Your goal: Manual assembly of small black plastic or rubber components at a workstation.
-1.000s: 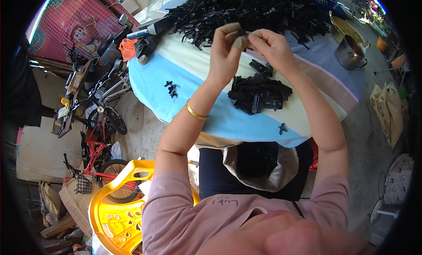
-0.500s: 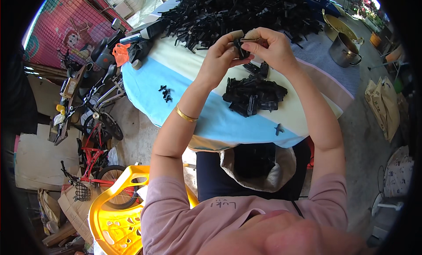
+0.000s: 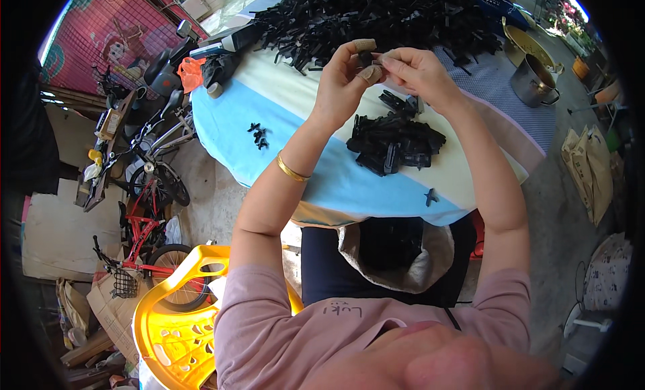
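Both of my hands meet above the table, just short of a large heap of black plastic pieces (image 3: 376,20). My left hand (image 3: 341,81) is closed, with a small black plastic piece (image 3: 365,57) between its fingers; coverings wrap some fingertips. Pressed close beside it, my right hand (image 3: 422,75) has thumb and fingers pinched, and what lies in that pinch is hidden. Nearer to me lies a smaller pile of black plastic parts (image 3: 396,145). A few tiny black bits (image 3: 257,136) rest on the blue cloth at left, and another black bit (image 3: 431,197) near the front edge.
A striped cloth (image 3: 228,131) covers the table. On my lap sits a pale fabric bag (image 3: 437,259) with a dark inside. A metal pot (image 3: 534,81) stands at right. To the left are a yellow plastic chair (image 3: 171,329) and a red bicycle (image 3: 141,235).
My hands have shifted slightly and turned; my left thumb now points toward the right fingertips. The black piece sits higher in my left fingers. The view has moved a little.
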The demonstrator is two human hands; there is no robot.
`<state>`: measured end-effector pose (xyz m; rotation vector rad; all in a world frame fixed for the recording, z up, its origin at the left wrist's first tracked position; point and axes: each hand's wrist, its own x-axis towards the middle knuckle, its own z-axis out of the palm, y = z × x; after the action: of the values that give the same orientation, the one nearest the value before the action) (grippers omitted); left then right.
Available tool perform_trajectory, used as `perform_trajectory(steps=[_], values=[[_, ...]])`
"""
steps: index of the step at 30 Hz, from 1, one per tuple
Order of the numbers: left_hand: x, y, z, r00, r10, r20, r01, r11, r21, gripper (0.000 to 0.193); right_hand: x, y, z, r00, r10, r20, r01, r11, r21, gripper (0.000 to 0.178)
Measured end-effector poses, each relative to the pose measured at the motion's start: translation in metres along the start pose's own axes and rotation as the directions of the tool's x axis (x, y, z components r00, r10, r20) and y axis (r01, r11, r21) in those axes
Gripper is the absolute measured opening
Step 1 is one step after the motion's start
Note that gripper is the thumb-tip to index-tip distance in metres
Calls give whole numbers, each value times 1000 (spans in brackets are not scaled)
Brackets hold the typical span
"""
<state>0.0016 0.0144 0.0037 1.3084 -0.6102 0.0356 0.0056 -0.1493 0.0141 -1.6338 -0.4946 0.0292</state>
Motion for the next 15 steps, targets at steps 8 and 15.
perform_trajectory(steps=[8,15], values=[[0,0,-1,997,72,-35,-72,997,16,31,-4,-7,8,993,-105,-52,95,983,-157,18],[-2,-7,-2,974,214,-72,-202,968,151,18,-6,-3,18,983,-138,-120,108,969,-222,20]])
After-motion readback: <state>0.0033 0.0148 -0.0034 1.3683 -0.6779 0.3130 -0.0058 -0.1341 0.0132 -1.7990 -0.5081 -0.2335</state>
